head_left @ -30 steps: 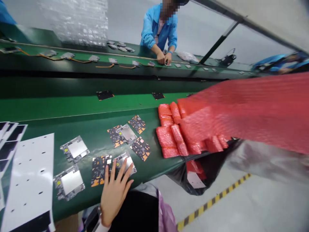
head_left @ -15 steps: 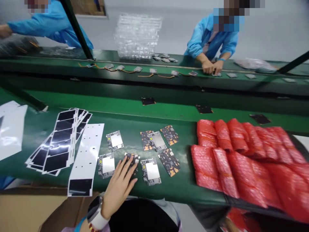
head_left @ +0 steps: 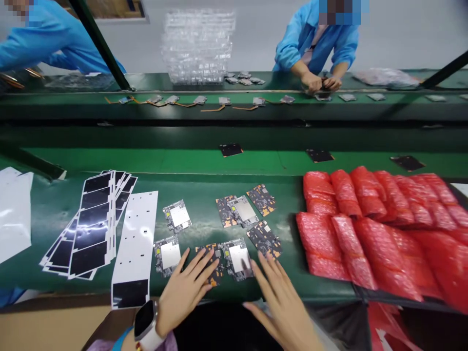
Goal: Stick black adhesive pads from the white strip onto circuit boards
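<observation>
My left hand (head_left: 186, 292), with a watch on the wrist, lies with fingers spread, its fingertips over a dark circuit board (head_left: 215, 267) that they partly cover. Just left of those fingers is a circuit board with a silver shield (head_left: 170, 254). My right hand (head_left: 280, 302) is open too, its fingers stretched out beside another silver-shielded circuit board (head_left: 238, 258) and below a dark board with orange patches (head_left: 263, 239). Whether its fingertips touch either board I cannot tell. Several more boards lie behind, among them a silver-shielded one (head_left: 244, 210) between dark ones.
Red bubble-wrap packets (head_left: 325, 243) fill the right side. Sheets of black stickers (head_left: 91, 222) and a mostly peeled white sheet (head_left: 136, 234) lie left. Dark boards (head_left: 231, 149) rest on the green belt (head_left: 175, 160). Beyond, a co-worker's hands (head_left: 321, 84) handle a part; another person is at far left.
My right hand has come into view at the lower right, open. My left hand remains over the dark board. The boards on the belt have shifted slightly right in view.
</observation>
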`<action>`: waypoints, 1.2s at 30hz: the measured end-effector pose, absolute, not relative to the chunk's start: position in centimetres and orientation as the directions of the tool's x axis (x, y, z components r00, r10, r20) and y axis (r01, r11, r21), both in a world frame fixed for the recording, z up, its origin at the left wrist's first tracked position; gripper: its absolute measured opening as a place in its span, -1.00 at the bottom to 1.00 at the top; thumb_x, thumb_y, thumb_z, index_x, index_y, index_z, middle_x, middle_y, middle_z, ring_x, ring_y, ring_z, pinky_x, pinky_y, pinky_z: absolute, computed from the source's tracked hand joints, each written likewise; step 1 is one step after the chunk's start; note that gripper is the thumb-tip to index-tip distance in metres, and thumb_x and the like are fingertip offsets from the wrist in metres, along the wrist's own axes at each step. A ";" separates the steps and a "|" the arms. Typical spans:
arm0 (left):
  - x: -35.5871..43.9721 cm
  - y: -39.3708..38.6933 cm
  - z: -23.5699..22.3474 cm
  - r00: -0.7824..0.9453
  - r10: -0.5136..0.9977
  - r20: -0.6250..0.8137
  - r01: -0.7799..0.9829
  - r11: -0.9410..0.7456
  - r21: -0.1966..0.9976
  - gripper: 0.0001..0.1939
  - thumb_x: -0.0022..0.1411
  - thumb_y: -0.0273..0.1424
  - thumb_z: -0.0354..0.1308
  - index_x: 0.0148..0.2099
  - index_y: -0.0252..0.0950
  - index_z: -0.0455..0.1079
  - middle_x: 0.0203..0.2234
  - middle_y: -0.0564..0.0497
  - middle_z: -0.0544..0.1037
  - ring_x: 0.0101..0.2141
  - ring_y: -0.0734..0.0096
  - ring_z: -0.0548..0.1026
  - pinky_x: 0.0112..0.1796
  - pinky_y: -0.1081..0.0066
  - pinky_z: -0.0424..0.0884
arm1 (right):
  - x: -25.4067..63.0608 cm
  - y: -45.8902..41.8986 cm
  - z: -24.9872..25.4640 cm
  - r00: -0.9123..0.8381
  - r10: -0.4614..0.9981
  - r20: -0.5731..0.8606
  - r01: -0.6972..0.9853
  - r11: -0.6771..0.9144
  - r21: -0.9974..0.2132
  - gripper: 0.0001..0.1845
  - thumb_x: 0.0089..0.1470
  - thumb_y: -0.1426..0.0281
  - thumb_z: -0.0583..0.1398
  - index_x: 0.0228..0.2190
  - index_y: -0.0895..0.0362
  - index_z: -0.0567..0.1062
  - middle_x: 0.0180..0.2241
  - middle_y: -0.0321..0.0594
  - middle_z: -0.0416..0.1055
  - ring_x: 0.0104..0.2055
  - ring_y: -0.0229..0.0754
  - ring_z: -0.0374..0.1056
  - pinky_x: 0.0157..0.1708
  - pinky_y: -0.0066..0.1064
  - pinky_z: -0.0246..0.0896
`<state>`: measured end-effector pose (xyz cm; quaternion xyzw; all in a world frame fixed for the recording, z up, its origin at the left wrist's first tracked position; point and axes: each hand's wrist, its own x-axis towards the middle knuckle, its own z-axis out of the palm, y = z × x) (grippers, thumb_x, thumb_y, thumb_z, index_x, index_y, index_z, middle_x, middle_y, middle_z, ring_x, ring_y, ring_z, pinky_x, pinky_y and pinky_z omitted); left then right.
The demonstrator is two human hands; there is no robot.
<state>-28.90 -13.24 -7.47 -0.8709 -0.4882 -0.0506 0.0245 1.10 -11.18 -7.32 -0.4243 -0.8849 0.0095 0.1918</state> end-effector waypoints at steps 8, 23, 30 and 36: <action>-26.7 -11.4 -8.2 0.145 0.966 0.213 0.989 -0.137 -0.052 -0.48 0.48 -0.29 -0.06 0.42 -0.25 0.18 0.33 -0.21 0.31 0.12 0.06 0.45 0.07 0.13 0.37 | -1.5 -10.0 -10.8 -0.747 0.580 0.326 0.581 0.807 -0.106 -0.33 0.28 0.19 0.21 0.29 0.27 0.30 0.32 0.06 0.24 0.39 0.17 0.10 0.44 0.09 -0.27; -26.7 -14.2 -8.3 -0.044 0.976 0.214 0.962 -0.017 0.272 -0.36 0.43 -0.26 0.06 0.47 -0.15 0.01 0.29 -0.27 0.22 0.30 -0.12 0.18 0.21 -0.13 0.29 | -4.6 -7.4 -9.2 0.029 0.954 0.297 0.635 0.212 -0.743 -0.70 0.34 0.20 0.16 -0.03 0.12 0.46 -0.25 -0.12 0.54 -0.24 -0.06 0.50 -0.19 -0.21 0.48; -35.2 -15.2 -7.4 -0.111 0.990 0.083 0.890 0.062 0.451 -0.35 0.45 -0.25 0.05 0.46 0.00 -0.11 0.39 -0.14 0.15 0.38 0.04 0.14 0.31 -0.09 0.17 | 1.5 -5.5 -12.9 -0.284 0.860 0.424 0.829 0.443 -0.343 -0.47 0.40 0.14 0.02 0.26 0.12 0.31 0.26 0.09 0.30 0.40 0.31 0.03 0.22 0.24 0.13; -36.3 -15.3 -7.2 -0.040 0.999 -0.021 0.890 0.045 0.454 -0.22 0.40 -0.28 0.13 0.48 0.05 -0.21 0.42 -0.14 0.10 0.41 -0.01 0.06 0.33 -0.13 0.05 | 6.2 -6.4 -14.7 -0.611 0.741 0.277 0.682 0.671 -0.291 -0.49 0.39 0.39 -0.04 0.31 0.02 0.24 0.35 -0.09 0.21 0.45 0.12 -0.06 0.34 0.16 -0.01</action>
